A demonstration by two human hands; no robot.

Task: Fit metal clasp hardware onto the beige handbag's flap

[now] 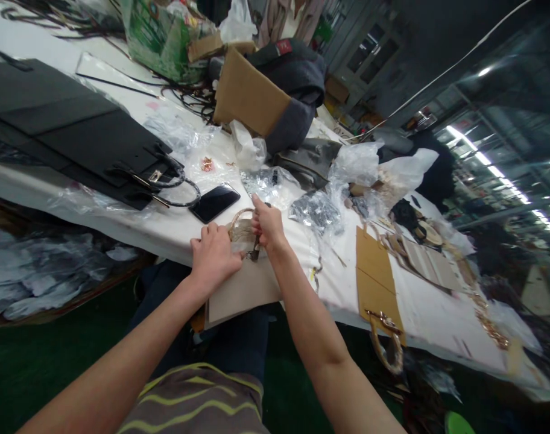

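A beige handbag panel with a plastic-wrapped looped handle rests across my lap against the table edge. My left hand is closed on its upper part, with the thumb beside a small metal fitting. Wrapped in a fist, thumb up, my right hand grips a dark metal hand tool. The tool's lower end meets the panel next to the fitting. Fingers cover much of it, so its exact kind is hidden.
A black phone and a black handbag lie to the left. Behind are clear plastic wrapping, a cardboard box and a green bag. Rightward lies a mustard bag panel. A person is across the table.
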